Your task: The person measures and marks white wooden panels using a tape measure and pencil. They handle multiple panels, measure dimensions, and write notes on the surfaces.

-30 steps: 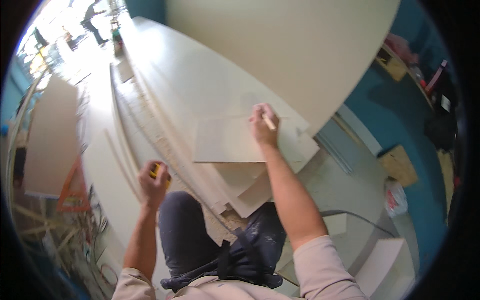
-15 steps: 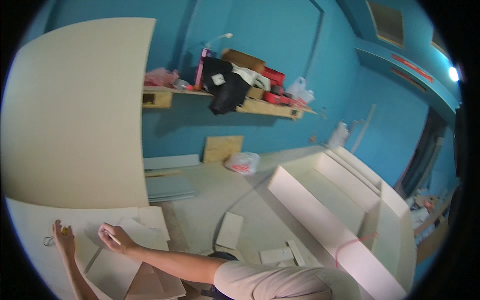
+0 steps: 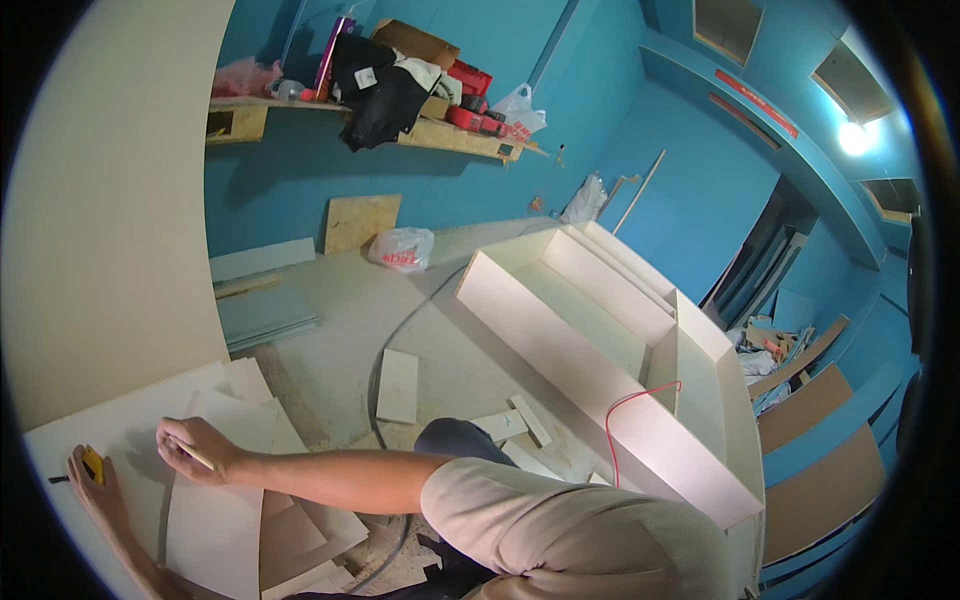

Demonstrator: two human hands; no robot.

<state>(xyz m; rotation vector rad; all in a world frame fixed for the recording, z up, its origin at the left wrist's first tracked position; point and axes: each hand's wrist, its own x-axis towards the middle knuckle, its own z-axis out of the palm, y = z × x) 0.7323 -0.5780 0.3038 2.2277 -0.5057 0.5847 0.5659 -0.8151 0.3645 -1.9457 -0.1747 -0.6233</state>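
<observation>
At the lower left my left hand [image 3: 92,487] rests on a white board [image 3: 75,425], its fingers around a small yellow-and-black tool [image 3: 93,464] that looks like a tape measure. A short dark strip sticks out beside it. To its right, my right hand [image 3: 195,450] is closed on a pencil [image 3: 196,456], a slim pale stick whose end points toward my forearm. This hand is over the upper part of a smaller white panel [image 3: 222,510], which lies across the larger board. The pencil's tip is hidden by my fingers.
A tall cream sheet [image 3: 110,200] stands at left. A long white cabinet frame [image 3: 590,380] with a red cord [image 3: 612,430] lies at right. Offcuts [image 3: 398,386] and a dark cable [image 3: 376,375] are on the floor. A cluttered shelf [image 3: 430,133] crosses the blue wall.
The view has shifted, so the room's things sit further left and higher. Both hands remain over the boards, each still holding its tool.
</observation>
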